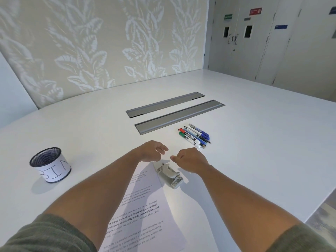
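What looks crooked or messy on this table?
The printed sheet lies slanted, its edge against the hole punch. The markers sit in a loose heap. Nothing looks spilled or broken.

White table (254, 142): mesh cup (50, 164) marked BIN, left; printed sheet (145, 215), near; apparently a grey hole punch (170, 174) at its far corner; cluster of markers (195, 135); two flush grey lids (165, 104).
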